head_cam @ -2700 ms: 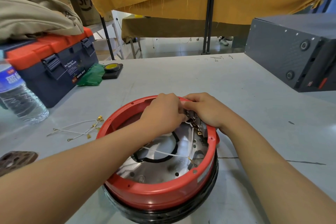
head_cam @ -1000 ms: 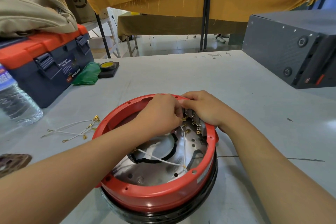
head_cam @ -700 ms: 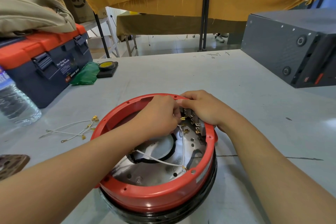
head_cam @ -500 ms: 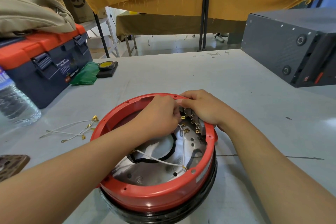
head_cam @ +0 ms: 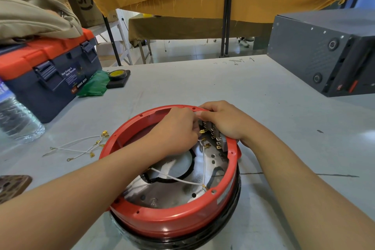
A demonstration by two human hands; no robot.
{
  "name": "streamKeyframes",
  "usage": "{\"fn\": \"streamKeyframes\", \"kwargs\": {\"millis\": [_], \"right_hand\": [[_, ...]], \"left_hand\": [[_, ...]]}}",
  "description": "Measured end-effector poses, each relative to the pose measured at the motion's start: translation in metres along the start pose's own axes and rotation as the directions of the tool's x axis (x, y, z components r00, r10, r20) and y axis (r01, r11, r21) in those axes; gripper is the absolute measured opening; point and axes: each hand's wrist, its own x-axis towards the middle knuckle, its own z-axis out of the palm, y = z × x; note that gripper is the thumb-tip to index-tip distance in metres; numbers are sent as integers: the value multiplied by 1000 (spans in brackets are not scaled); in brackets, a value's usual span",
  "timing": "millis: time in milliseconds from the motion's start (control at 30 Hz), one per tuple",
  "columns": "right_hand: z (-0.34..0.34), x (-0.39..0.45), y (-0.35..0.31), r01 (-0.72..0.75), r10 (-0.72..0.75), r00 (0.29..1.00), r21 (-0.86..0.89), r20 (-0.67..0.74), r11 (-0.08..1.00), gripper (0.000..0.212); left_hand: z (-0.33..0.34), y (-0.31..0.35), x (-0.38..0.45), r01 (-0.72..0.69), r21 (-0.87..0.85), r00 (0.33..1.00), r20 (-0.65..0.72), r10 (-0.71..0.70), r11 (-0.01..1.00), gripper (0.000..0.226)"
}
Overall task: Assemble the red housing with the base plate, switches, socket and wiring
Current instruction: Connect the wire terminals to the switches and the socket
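Observation:
The round red housing (head_cam: 174, 222) sits open side up on a black ring at the table's near middle, with the shiny metal base plate (head_cam: 172, 199) inside. Switches with brass terminals (head_cam: 215, 138) are mounted on its far right inner wall. My right hand (head_cam: 225, 122) grips the rim and the switch block from outside. My left hand (head_cam: 178, 130) reaches inside and pinches a brass connector of a white wire (head_cam: 204, 166) at the terminals. Another white wire crosses the plate.
Loose white wires with brass lugs (head_cam: 81, 147) lie left of the housing. A navy and orange toolbox (head_cam: 46, 71), a water bottle (head_cam: 16, 119), green cloth and yellow tape roll (head_cam: 117, 75) stand at the left. A dark grey box (head_cam: 322, 50) fills the far right.
Both hands stay at the switch terminals; the left hand's fingers have shifted slightly on the wire connector. The view has dipped a little.

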Motion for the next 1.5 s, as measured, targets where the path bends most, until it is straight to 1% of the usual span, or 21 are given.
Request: {"fn": "streamKeyframes", "kwargs": {"millis": [300,433,533,633,700,833,967,1200,1367,1500], "right_hand": [[0,0,0,3,-3,1000,7,-3,1000,19],[0,0,0,-3,3,1000,8,-5,1000,21],[0,0,0,-8,8,1000,13,-6,1000,21],[0,0,0,-8,8,1000,11,-7,1000,21],[1,0,0,-5,5,1000,1,-11,1000,22],[1,0,0,-1,1,1000,3,-13,1000,21],[1,1,1,5,-5,1000,4,-19,1000,19],[3,1,1,-6,6,999,21,-33,1000,20],[3,1,0,-24,24,1000,28,-12,999,21],[3,0,-1,-52,49,998,96,37,994,20]], "left_hand": [[0,-1,0,15,-6,1000,-2,-15,1000,14],[2,-2,2,27,-26,1000,-4,-27,999,16],[3,-4,2,42,-68,999,3,-42,997,17],[3,-6,3,72,-143,997,31,-68,987,17],[3,-6,3,74,-154,997,37,-69,985,18],[3,-4,0,26,-134,1000,-9,-27,991,17],[4,-2,-3,-26,-62,999,-46,23,998,12],[5,3,-1,-70,98,997,-20,72,993,15],[4,4,-2,-79,100,997,-6,80,992,18],[5,4,-1,-89,78,996,-15,90,993,19]]}}
